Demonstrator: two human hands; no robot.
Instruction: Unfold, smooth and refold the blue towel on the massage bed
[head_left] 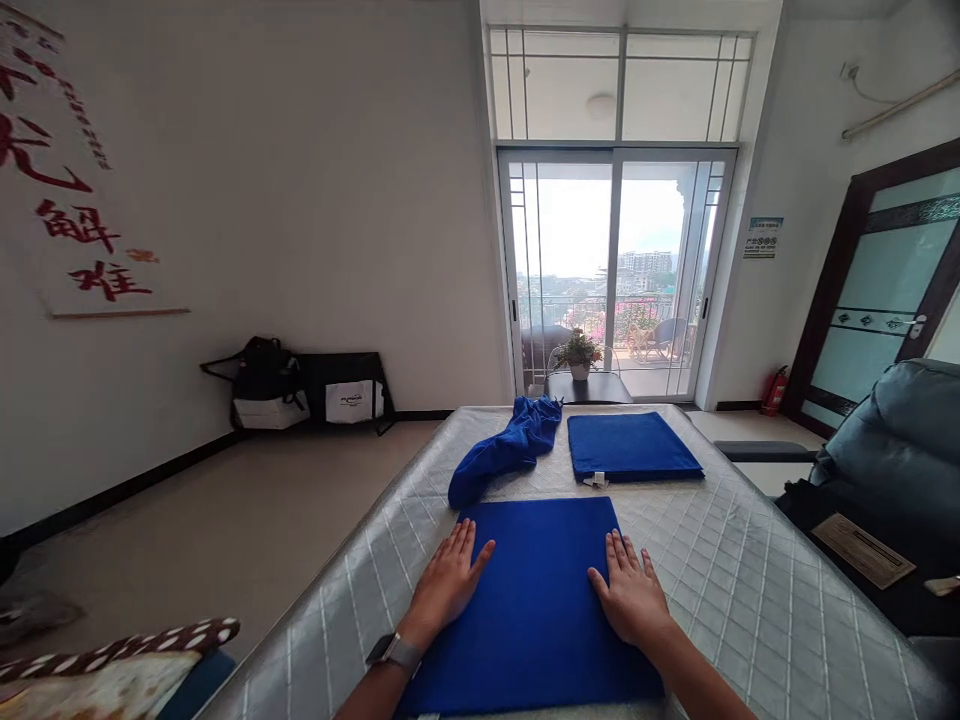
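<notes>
A folded blue cloth (536, 590) lies flat on the quilted grey mattress (750, 580) right in front of me. My left hand (448, 580) rests flat on its left edge, fingers stretched out. My right hand (632, 592) lies flat on its right edge, fingers also spread. Further back sits a second folded blue cloth (630, 446) with a small white tag at its front edge. To the left of it lies a crumpled blue cloth (506, 450), unfolded.
A potted plant (578, 353) stands on a dark table beyond the mattress, before the glass balcony door (615, 270). Black bags (300, 385) lean on the left wall. A grey armchair (900, 420) is at the right. A patterned cushion (112, 670) lies lower left.
</notes>
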